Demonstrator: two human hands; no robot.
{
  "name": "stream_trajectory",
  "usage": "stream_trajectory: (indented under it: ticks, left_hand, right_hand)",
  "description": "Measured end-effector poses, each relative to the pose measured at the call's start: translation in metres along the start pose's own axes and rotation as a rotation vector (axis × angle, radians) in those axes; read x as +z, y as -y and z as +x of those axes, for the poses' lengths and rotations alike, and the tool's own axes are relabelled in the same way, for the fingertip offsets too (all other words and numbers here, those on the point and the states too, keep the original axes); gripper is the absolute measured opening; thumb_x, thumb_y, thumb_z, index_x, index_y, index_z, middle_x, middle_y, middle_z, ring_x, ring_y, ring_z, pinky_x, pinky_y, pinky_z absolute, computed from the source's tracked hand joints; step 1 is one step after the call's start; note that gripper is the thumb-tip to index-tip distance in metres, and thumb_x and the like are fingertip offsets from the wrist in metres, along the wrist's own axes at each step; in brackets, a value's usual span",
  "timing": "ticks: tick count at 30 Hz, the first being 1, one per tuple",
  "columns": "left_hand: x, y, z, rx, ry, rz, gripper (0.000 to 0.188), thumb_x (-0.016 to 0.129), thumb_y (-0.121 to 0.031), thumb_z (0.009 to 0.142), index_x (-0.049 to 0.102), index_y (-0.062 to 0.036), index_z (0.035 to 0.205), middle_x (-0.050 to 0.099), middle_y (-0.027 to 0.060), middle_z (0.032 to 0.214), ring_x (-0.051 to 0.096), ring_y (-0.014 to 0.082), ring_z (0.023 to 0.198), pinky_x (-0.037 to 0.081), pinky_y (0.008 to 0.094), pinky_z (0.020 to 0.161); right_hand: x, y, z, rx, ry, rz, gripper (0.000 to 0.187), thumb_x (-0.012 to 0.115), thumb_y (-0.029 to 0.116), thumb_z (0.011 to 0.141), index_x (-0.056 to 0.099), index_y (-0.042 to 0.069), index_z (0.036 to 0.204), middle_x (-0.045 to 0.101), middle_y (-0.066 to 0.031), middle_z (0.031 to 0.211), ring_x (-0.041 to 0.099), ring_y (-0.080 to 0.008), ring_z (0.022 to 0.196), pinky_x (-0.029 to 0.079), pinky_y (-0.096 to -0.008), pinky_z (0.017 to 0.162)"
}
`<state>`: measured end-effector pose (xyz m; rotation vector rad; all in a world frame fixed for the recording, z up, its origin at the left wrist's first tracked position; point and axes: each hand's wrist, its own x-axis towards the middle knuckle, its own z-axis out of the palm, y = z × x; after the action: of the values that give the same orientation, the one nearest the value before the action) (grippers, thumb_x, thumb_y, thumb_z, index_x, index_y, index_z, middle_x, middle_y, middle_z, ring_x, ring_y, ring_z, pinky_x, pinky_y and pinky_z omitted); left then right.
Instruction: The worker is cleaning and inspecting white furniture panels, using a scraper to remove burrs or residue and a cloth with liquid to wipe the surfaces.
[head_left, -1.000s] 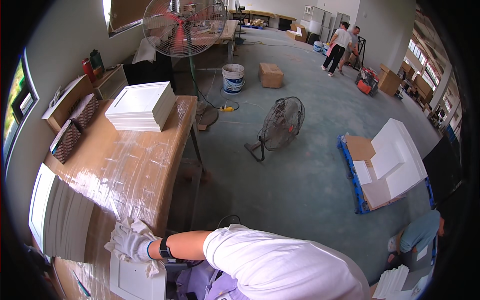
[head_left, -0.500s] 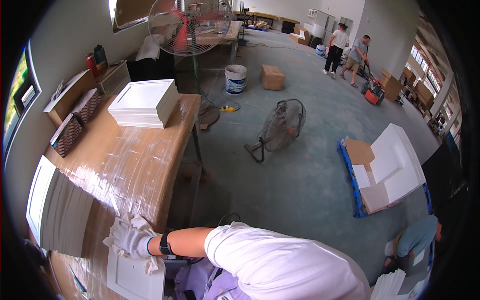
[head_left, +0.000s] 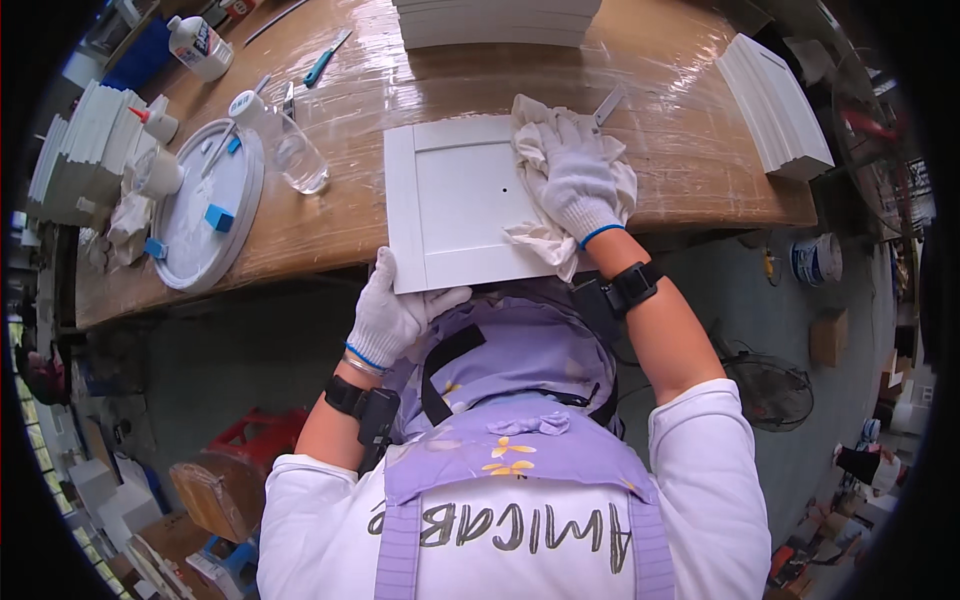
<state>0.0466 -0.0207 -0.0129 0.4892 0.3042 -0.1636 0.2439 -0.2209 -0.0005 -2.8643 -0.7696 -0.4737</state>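
Note:
A white framed panel, like a cabinet door [head_left: 465, 190], lies at the table's near edge with a small dark hole in its recessed middle. My left hand [head_left: 395, 315], in a white knit glove, grips its near left corner, thumb up along the side and fingers at the near edge. Over the panel's right end, my gloved right hand [head_left: 580, 175] presses a crumpled off-white cloth [head_left: 530, 145], fingers bent into it. Part of the cloth hangs over the near edge. Just beyond this hand lies a small flat metal blade-like tool [head_left: 608, 105].
Stacked white panels stand at the far middle [head_left: 495, 22] and right [head_left: 775, 110] of the film-wrapped table [head_left: 345, 110]. To the left are a clear bottle [head_left: 300, 160], a round grey lid [head_left: 245, 185] with blue blocks, a white bottle [head_left: 200, 48] and a teal knife [head_left: 325, 60].
My view has swung from the room down onto the table. My left hand, unseen before, now shows at the panel. My right hand is still on the cloth.

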Motion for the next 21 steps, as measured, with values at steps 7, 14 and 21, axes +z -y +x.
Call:
stream_trajectory:
  ticks: [7, 14, 21]
  left_hand:
    - [0.002, 0.005, 0.006, 0.01, -0.03, -0.264, 0.059, 0.026, -0.05, 0.102, 0.029, -0.0082, 0.144, 0.037, 0.0189, 0.145, 0.035, 0.0383, 0.135, 0.031, 0.0606, 0.109]
    - [-0.014, 0.002, 0.005, 0.012, 0.165, -0.572, 0.072, 0.022, -0.058, 0.099, 0.023, -0.0051, 0.147, 0.029, 0.0219, 0.149, 0.03, 0.0416, 0.137, 0.026, 0.0579, 0.112]
    - [0.009, -0.007, 0.0, -0.011, 0.054, -0.357, 0.084, 0.017, -0.063, 0.096, 0.016, 0.0046, 0.146, 0.023, 0.0287, 0.149, 0.023, 0.0508, 0.137, 0.023, 0.0713, 0.106]
  right_hand:
    - [-0.006, 0.093, -0.004, -0.226, 0.065, 0.285, 0.06, 0.063, 0.04, 0.08, 0.054, 0.008, 0.13, 0.047, -0.0187, 0.138, 0.042, -0.0414, 0.125, 0.034, -0.0489, 0.107]
    - [-0.039, 0.085, -0.071, -0.734, 0.135, 0.342, 0.047, 0.063, 0.022, 0.077, 0.058, 0.011, 0.122, 0.051, -0.0166, 0.131, 0.047, -0.037, 0.125, 0.041, -0.0452, 0.102]
    - [-0.068, -0.099, -0.128, -0.134, 0.212, 0.091, 0.04, 0.062, 0.015, 0.083, 0.057, 0.008, 0.122, 0.055, -0.0158, 0.125, 0.058, -0.033, 0.106, 0.046, -0.0386, 0.095]
